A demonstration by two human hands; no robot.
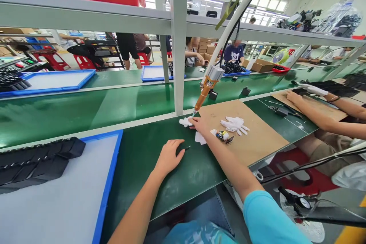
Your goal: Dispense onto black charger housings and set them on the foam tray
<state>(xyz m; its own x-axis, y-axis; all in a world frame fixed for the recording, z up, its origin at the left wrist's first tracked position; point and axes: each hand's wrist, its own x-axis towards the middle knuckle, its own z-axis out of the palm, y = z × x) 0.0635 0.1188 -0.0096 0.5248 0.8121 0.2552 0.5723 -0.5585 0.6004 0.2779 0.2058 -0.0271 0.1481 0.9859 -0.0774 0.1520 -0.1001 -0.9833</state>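
One screwdriver slants tip-down toward right hand pinching cloth; left hand flat, empty.

Daylight is pouring through tall windows at the far end of a workshop hall. Long green workbenches are running in rows beneath grey metal shelving, its white upright post rising mid-bench. Red stools are standing on the pale floor behind.

White gloves lie on cardboard; black parts on tray.
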